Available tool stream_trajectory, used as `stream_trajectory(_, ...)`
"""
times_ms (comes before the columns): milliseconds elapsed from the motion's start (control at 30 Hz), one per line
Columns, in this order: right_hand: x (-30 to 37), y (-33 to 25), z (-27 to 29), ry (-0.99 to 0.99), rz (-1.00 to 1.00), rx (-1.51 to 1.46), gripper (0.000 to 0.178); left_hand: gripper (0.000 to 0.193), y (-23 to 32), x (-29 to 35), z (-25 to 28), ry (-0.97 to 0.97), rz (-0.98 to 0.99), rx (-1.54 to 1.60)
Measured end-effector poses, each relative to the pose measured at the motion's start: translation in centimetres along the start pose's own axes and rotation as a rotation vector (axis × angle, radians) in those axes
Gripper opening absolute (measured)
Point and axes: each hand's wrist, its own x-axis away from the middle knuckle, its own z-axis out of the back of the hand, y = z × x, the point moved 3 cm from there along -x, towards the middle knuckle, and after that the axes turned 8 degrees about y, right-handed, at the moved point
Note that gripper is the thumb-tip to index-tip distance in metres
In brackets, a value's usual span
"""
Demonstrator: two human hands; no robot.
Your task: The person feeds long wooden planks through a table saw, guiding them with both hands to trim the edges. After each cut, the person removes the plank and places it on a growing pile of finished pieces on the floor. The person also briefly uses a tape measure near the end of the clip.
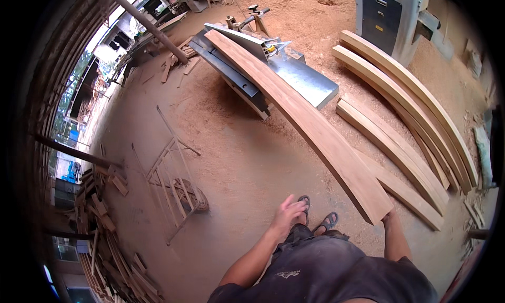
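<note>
A long, thick wooden plank runs from the far left toward me, its far end resting on a jointer with a steel table and a fence. The near end of the plank hangs off the machine, and my right hand holds it at its right corner. Most of that hand's fingers are hidden by the wood. To the left of the plank, my left hand is held in the air above my feet, fingers apart, with nothing in it.
Several curved beams lie on the floor to the right, with straighter beams beside them. A grey machine cabinet stands at the back right. A metal frame cart and a pile of scrap wood are on the left. Sawdust covers the far floor.
</note>
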Motion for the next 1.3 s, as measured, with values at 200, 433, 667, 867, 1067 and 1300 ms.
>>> stream_trajectory(200,1.5,-0.9,1.0,0.202,0.227,0.133,0.028,0.077,-11.7,4.1,14.3,0.247,0.38,-0.103)
stream_trajectory(433,10.5,2.1,5.6,0.697,0.206,0.228,0.021,0.063,-15.3,6.2,16.8,0.048,0.589,-0.206)
stream_trajectory(667,16.7,4.3,8.4,0.956,0.378,0.438,0.027,0.055,-7.8,7.5,18.7,0.023,0.641,-0.261)
stream_trajectory(867,16.7,-2.6,-9.5,0.845,1.222,1.165,0.037,0.05,-2.3,9.3,19.8,0.059,0.68,-0.184)
stream_trajectory(1067,8.8,-0.5,-30.0,0.165,1.207,1.895,0.106,0.047,-5.6,11.0,19.8,-0.048,0.499,-0.095)
stream_trajectory(1300,2.4,-0.9,-35.7,0.088,1.024,2.037,0.111,0.044,-13.2,16.3,16.0,0.111,0.385,-0.013)
